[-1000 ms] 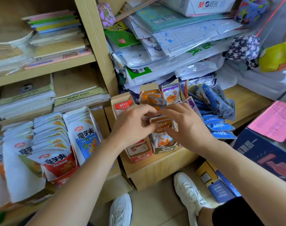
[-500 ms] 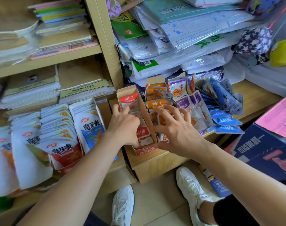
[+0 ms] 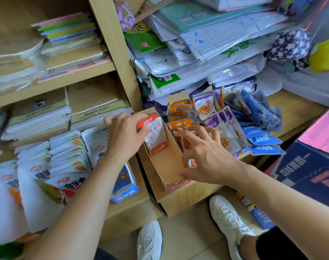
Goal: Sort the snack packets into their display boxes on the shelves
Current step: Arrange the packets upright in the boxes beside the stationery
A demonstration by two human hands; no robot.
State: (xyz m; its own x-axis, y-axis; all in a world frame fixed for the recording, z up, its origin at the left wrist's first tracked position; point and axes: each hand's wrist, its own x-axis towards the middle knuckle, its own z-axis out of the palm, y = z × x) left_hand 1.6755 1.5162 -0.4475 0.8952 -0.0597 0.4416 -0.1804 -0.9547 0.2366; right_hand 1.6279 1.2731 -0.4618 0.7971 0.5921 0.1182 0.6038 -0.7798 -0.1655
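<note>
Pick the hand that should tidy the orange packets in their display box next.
Right. The right hand spreads directly over the orange packets, touching them; the left hand grips the red packets in the neighbouring cardboard box.

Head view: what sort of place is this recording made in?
Most likely a small shop selling stationery and snacks: wooden shelves carry stacked exercise books and plastic-wrapped paper goods, beside cardboard display boxes filled with snack packets.
</note>
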